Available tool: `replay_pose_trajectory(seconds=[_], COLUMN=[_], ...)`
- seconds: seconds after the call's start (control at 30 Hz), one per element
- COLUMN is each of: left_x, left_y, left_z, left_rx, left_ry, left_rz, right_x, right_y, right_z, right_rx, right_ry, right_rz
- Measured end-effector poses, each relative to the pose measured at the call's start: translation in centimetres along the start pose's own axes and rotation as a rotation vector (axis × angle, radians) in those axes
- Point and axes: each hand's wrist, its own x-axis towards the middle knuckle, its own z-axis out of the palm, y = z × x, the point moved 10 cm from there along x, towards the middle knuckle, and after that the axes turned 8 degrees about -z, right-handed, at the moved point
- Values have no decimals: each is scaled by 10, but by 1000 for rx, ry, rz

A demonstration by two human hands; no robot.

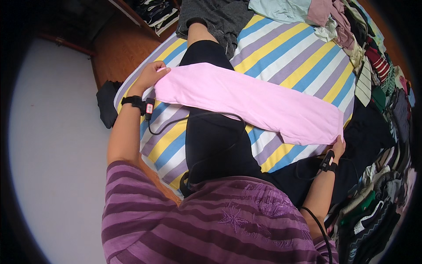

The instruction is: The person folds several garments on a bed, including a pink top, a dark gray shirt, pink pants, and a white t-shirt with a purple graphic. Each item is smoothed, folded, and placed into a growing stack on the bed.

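Pink trousers (244, 99), doubled lengthwise into a long strip, stretch across my black-clad legs and a striped sheet (286, 62). At their left end, my left hand (153, 76) pinches the upper corner between thumb and fingers. My right hand (338, 147) grips the lower corner at the right end, its fingers partly hidden by the cloth. Each wrist wears a black strap with a small cabled device.
Heaped clothes (379, 66) run along the right side, with stacked garments (372, 211) at lower right. Dark grey cloth (214, 16) lies near my foot. A shelf of folded clothes (156, 13) stands at the top left; a dark bundle (107, 104) lies beside the sheet.
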Motion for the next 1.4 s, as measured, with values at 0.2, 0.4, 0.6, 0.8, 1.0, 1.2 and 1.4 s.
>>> replay_pose_trajectory(seconds=[0.2, 0.4, 0.6, 0.8, 1.0, 1.2, 1.4], left_x=[6, -28, -19, -19, -45, -41, -40], left_y=[-84, -119, -120, -135, -104, -103, -111], left_z=[-11, 32, 25, 40, 80, 64, -29], left_rx=[-140, -566, -925, -514, -992, -1012, -1025], left_ry=[419, 62, 99, 9, -191, -143, 320], left_rz=[-54, -332, -338, -511, -532, -526, -335], right_x=[11, -7, -6, -1, 0, 26, 12], right_y=[18, -10, -10, -1, -16, -74, -83], right_z=[-1, 0, 3, 2, 7, 44, 85], right_rx=[8, -107, -103, -57, -127, -514, -425], right_ry=[-48, 21, -11, 3, -58, -385, -760], right_rz=[34, -40, -13, -68, -55, -182, -107])
